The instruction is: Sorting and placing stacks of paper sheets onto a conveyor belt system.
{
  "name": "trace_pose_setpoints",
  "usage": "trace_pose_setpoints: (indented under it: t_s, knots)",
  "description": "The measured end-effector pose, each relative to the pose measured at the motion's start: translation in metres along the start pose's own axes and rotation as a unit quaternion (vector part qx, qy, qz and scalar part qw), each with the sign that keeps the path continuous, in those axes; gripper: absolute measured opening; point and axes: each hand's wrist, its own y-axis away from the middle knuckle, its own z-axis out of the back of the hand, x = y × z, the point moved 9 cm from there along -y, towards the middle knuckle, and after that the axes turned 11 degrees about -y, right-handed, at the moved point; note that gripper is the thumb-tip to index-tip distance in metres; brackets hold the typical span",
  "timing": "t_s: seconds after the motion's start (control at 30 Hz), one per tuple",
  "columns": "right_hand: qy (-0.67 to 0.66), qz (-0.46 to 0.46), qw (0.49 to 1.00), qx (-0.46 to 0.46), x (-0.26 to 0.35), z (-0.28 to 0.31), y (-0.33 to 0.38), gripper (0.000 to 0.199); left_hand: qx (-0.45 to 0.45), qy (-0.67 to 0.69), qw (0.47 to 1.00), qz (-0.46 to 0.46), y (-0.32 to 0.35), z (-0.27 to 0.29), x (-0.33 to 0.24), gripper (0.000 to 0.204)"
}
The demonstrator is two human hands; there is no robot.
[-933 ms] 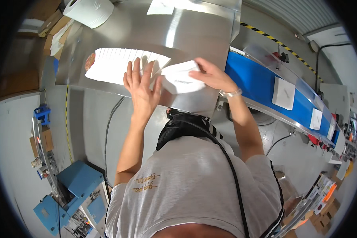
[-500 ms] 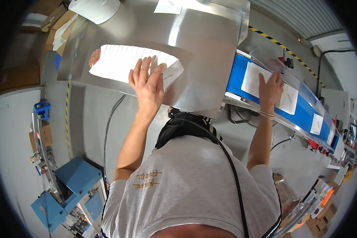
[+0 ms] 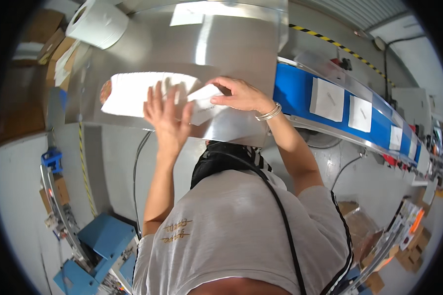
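From the head camera, looking down over the person's grey shirt: the left hand (image 3: 168,115) lies flat, fingers spread, pressing on the stack of white sheets (image 3: 133,93) that sits on the steel worktop (image 3: 231,54). The right hand (image 3: 238,94) is pinched on a small white packet (image 3: 206,103), thumb and fingers together at its right edge, the packet lying on the worktop right beside the stack and touching the left hand's fingertips. A metal bangle (image 3: 267,114) rides the right wrist.

To the right runs a blue conveyor belt (image 3: 295,88) carrying more white packets (image 3: 327,99), spaced apart. A paper roll (image 3: 97,22) stands at the worktop's far left corner.

To do this well, I'd say keep that flat left hand firm so the stack doesn't slide, and lift the packet cleanly by its edge. Whether one piece or two is pinched there, I can't quite tell; the glare washes it out.
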Motion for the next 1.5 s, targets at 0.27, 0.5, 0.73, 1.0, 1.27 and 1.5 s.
trace_pose_setpoints:
  t_s: [0.27, 0.5, 0.73, 1.0, 1.27, 1.5]
  knots:
    - [-0.019, -0.195, 0.886, -0.421, -0.071, 0.122, 0.137, 0.020, -0.034, -0.016, 0.999, -0.020, 0.001, 0.005, 0.011, 0.034]
    - [0.582, -0.160, 0.608, -0.517, -0.002, 0.175, 0.199, 0.047, -0.052, -0.012, 0.998, -0.021, 0.001, 0.002, 0.007, 0.032]
    - [-0.006, -0.054, 0.991, -0.125, 0.004, 0.027, 0.017, 0.046, -0.035, -0.008, 0.999, -0.028, 0.001, 0.001, 0.004, 0.025]
    - [-0.205, -0.046, 0.974, -0.091, -0.023, 0.003, 0.010, 0.039, -0.001, 0.004, 1.000, 0.008, -0.003, 0.004, 0.024, 0.038]
    - [0.124, -0.212, 0.817, -0.522, -0.073, 0.176, 0.201, 0.037, -0.039, 0.016, 0.999, -0.011, -0.001, 0.001, 0.029, 0.033]
    - [0.341, -0.049, 0.880, -0.327, 0.010, 0.106, 0.101, 0.048, -0.037, 0.006, 0.999, -0.007, -0.001, 0.000, 0.028, 0.028]
